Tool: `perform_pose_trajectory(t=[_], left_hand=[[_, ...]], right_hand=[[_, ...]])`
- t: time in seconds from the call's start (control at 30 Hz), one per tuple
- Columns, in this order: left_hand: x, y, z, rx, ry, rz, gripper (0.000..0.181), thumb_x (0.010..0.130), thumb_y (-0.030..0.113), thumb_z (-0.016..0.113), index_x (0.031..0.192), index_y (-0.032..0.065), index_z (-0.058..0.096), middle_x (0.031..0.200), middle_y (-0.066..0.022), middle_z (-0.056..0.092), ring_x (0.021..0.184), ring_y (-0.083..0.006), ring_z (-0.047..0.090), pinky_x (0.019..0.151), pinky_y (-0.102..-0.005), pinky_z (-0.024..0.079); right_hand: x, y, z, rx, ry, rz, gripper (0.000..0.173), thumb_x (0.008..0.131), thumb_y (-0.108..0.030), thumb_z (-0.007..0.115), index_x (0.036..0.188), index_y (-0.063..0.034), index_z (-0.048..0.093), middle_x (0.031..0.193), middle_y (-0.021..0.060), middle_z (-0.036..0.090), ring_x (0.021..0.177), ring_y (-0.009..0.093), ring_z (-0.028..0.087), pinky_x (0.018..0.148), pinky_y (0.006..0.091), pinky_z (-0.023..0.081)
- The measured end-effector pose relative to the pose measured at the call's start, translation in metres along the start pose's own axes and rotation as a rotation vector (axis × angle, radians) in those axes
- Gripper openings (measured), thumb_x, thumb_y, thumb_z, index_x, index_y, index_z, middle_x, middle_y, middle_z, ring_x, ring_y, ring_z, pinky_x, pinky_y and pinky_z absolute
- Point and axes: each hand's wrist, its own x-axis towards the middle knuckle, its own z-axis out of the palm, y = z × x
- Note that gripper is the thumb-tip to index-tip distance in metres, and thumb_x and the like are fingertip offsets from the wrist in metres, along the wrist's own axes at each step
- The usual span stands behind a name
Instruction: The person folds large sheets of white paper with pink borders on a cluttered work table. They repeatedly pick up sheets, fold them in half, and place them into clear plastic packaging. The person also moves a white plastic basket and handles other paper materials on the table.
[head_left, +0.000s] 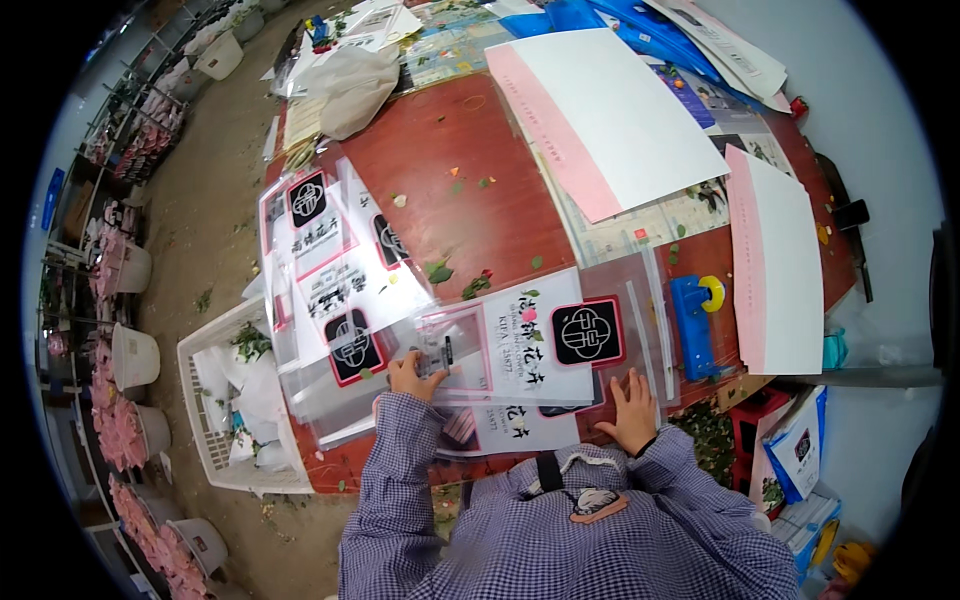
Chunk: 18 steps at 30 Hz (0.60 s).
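Clear plastic flower sleeves printed with white panels, pink borders and black emblems lie before me on the red table. My left hand (415, 377) touches the left part of the nearest sleeve (544, 330), thumb and fingertips bent; whether it pinches the film is unclear. On the right, my right hand (634, 409) lies spread near that sleeve's lower right edge, holding nothing. Under the nearest sleeve, part of another printed sleeve (525, 427) shows. More sleeves (330, 247) overlap in a loose pile to the left, some with glare hiding their print.
A blue tape dispenser (691, 330) with yellow tape stands right of the sleeves. White sheets with pink bands (637, 120) lie at the back right. Leaf scraps (439, 271) dot the red table (450, 142). A white plastic crate (196, 420) sits left; buckets of pink-wrapped bundles (135, 356) line the shelves.
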Motion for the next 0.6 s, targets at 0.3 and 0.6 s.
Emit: perform_pose_trajectory(t=[0.3, 0.6], left_hand=[[-0.079, -0.008, 0.000, -0.367, -0.010, 0.459, 0.016, 0.070, -0.001, 0.057, 0.086, 0.0011, 0.056, 0.080, -0.0072, 0.059, 0.078, -0.0167, 0.058, 0.070, -0.0268, 0.045], [-0.116, -0.109, 0.045, -1.087, -0.212, -0.086, 0.051, 0.071, 0.003, 0.061, 0.114, 0.0002, 0.033, 0.105, -0.0160, 0.050, 0.094, -0.0223, 0.052, 0.074, -0.0313, 0.045]], right_hand=[[0.098, -0.065, -0.112, 0.310, 0.289, -0.526, 0.092, 0.047, -0.026, 0.076, 0.124, -0.0063, 0.029, 0.120, 0.0176, 0.033, 0.114, 0.033, 0.029, 0.090, 0.0506, 0.024], [0.171, -0.133, -0.031, -0.082, -0.499, -0.827, 0.069, 0.059, -0.048, 0.065, 0.116, -0.0169, 0.041, 0.114, 0.0080, 0.044, 0.106, 0.028, 0.039, 0.085, 0.0516, 0.027]])
